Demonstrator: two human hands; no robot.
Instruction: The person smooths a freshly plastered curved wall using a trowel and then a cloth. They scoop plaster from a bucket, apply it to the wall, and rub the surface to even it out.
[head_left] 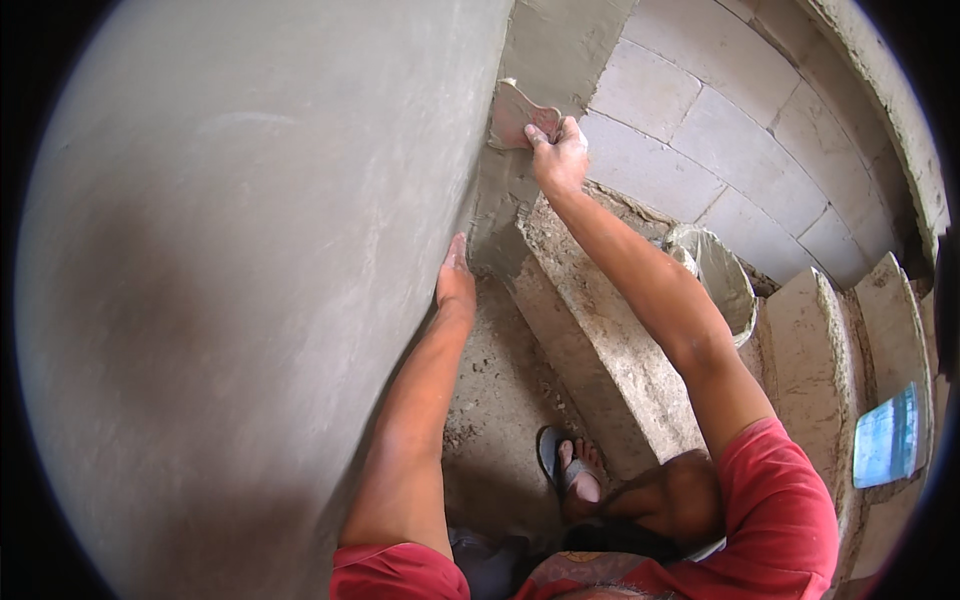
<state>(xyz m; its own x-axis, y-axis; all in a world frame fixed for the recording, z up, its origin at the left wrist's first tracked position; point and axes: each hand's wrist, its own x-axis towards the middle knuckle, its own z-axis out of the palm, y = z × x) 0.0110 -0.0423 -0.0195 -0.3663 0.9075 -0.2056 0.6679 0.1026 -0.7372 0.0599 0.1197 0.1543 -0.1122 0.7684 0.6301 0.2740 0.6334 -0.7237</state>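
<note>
On your far left, a broad wall (250, 240) of smooth grey plaster fills nearly half the view, with dark, soft-edged patches on its lower part. Your left hand (456, 283) is at that wall's right edge, fingers stretched out straight with no tool in them; whether the whole palm touches the plaster, you cannot tell from here. Just above and to its right, the flat, reddish scraper (515, 118), smeared with grey, lies against the corner where the wall meets a strip of grey plaster (562, 48). Your right hand (563, 160), whitened with dust, pinches the scraper's right end between thumb and fingers. Below, your foot (582, 485) in a dark sandal (548, 452) stands on the gritty floor (490, 400), beside a rough concrete step (625, 350). Farther right, past your forearm, sits a mortar-caked bucket (735, 275), partly hidden, below pale blockwork (740, 145). At the far right, a blue-and-white container (886, 437) stands by curved-looking steps (810, 335).
</note>
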